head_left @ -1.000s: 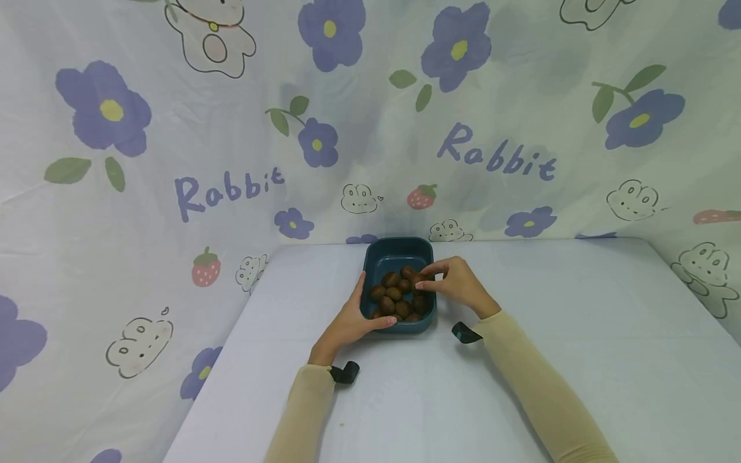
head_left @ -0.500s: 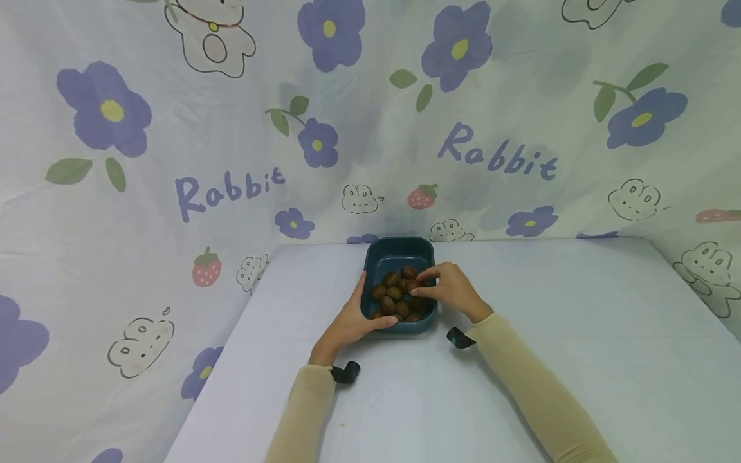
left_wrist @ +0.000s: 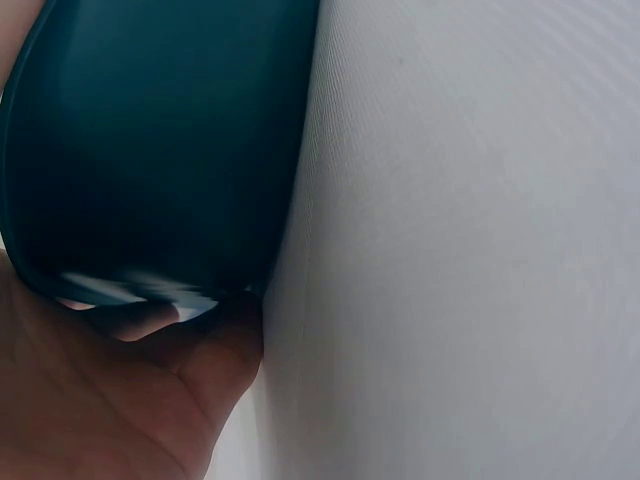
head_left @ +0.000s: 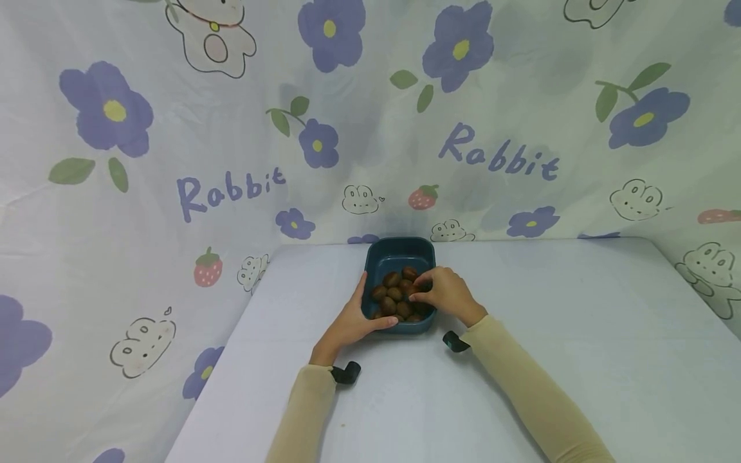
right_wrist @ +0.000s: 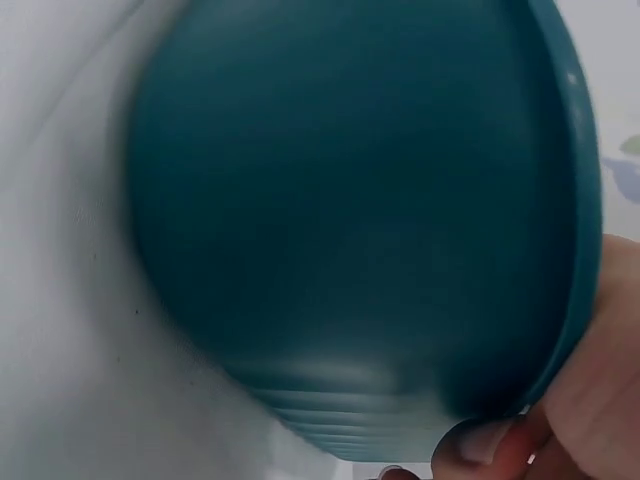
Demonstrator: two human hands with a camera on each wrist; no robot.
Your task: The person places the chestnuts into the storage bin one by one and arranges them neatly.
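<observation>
A deep teal rectangular container [head_left: 401,249] stands on the table, with several brown round nuts [head_left: 395,294] heaped in its near half. My left hand [head_left: 349,321] grips its near left corner, thumb along the near wall and fingers along the left side. In the left wrist view, this hand [left_wrist: 110,395] lies against the container's wall [left_wrist: 170,140]. Over the right rim reaches my right hand [head_left: 451,296], thumb and index finger pinching a reddish-brown nut, partly hidden. The right wrist view shows the outer wall [right_wrist: 350,220] and my fingertips [right_wrist: 482,442] by the rim.
A white cloth covers the table [head_left: 550,302]. A curtain [head_left: 370,96] printed with flowers, rabbits and strawberries hangs behind its far edge and along the sides. Small black camera mounts [head_left: 347,373] sit at both wrists.
My right hand has moved slightly down and towards the near side of the container, its fingertips lower among the nuts. The left hand and container have stayed in place.
</observation>
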